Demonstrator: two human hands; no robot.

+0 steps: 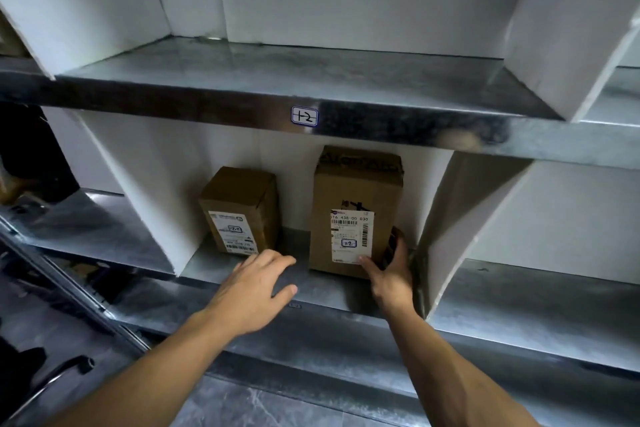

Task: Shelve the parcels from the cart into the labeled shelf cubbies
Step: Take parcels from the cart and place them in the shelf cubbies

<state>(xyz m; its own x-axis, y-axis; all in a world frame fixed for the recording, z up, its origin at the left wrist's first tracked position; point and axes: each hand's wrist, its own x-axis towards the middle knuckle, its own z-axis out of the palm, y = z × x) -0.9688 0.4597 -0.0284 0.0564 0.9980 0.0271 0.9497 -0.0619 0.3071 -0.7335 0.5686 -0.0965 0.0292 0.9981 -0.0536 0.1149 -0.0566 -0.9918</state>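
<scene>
The tall cardboard parcel (356, 198) stands upright at the right of the lower cubby (294, 180). The right hand (389, 274) grips its lower right corner. The left hand (258, 284) hovers open and empty beside the smaller parcel (239, 208). Gripped so low, the tall one could topple forward — or pinch fingers against the white divider (446, 211).

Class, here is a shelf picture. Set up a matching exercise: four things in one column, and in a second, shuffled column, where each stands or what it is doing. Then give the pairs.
Column one:
1. small box
2. tall box
3. left hand
4. right hand

Column two:
A. grips a box at its lower right corner
B. stands at the left of the cubby
C. fingers straight, holds nothing
D. stands at the right of the cubby, gripped

Pairs: 1-B, 2-D, 3-C, 4-A
</scene>
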